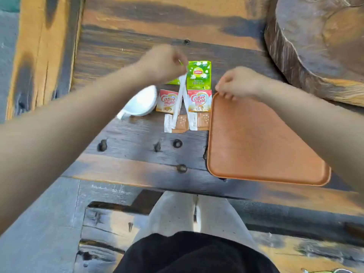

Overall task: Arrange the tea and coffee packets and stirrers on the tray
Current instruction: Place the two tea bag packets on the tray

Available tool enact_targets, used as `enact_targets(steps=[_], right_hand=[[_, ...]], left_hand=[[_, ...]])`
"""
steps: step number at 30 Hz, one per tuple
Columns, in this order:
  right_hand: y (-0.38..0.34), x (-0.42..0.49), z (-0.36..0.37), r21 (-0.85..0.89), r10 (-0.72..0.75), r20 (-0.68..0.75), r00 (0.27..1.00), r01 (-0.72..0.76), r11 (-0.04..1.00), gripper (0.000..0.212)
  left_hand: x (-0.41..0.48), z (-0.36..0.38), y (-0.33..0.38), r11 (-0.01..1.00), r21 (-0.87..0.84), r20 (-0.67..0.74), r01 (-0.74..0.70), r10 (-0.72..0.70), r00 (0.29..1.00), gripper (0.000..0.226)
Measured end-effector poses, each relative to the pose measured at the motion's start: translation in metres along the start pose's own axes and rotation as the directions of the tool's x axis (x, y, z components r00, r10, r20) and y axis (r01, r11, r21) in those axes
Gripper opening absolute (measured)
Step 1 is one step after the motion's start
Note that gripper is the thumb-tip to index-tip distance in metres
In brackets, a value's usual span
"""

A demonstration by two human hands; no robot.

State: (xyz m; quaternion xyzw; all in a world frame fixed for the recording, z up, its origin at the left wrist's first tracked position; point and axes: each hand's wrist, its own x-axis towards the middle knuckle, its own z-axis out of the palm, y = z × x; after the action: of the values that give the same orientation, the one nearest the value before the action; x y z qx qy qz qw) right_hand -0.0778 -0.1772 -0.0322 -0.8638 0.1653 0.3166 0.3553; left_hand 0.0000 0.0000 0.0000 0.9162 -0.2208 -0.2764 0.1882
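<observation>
Left hand has its fingers pinched on two paper-wrapped stirrers, dangling over the Coffee mate packets. Right hand grips the orange tray corner, still bare. I'd lay them flat along one edge. A second Lipton packet hides behind the hand.

Bright, even daylight with soft shadows, slight motion blur overall, wide-angle stretching toward the edges, mild glare on the white bowl.

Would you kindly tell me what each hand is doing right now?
Left hand: closed on the two wrapped stirrers.
Right hand: fingers pinching the tray corner.
</observation>
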Motion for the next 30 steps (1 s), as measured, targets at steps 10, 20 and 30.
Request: enact_targets(steps=[10, 20, 30], right_hand=[[-0.016, 0.079, -0.009, -0.208, -0.185, -0.3, 0.936, 0.125, 0.97, 0.018], [-0.023, 0.098, -0.005, -0.257, -0.205, -0.194, 0.959, 0.152, 0.954, 0.012], [-0.012, 0.072, -0.028, 0.174, -0.278, -0.297, 0.914, 0.337, 0.925, 0.017]], left_hand=[[0.075, 0.009, -0.038, 0.99, 0.142, -0.05, 0.019, -0.012, 0.999, 0.03], [0.088, 0.016, -0.043, 0.99, 0.138, 0.021, -0.004, 0.001, 1.0, 0.011], [0.084, -0.01, -0.046, 0.987, -0.141, -0.075, -0.081, 0.071, 0.995, 0.03]])
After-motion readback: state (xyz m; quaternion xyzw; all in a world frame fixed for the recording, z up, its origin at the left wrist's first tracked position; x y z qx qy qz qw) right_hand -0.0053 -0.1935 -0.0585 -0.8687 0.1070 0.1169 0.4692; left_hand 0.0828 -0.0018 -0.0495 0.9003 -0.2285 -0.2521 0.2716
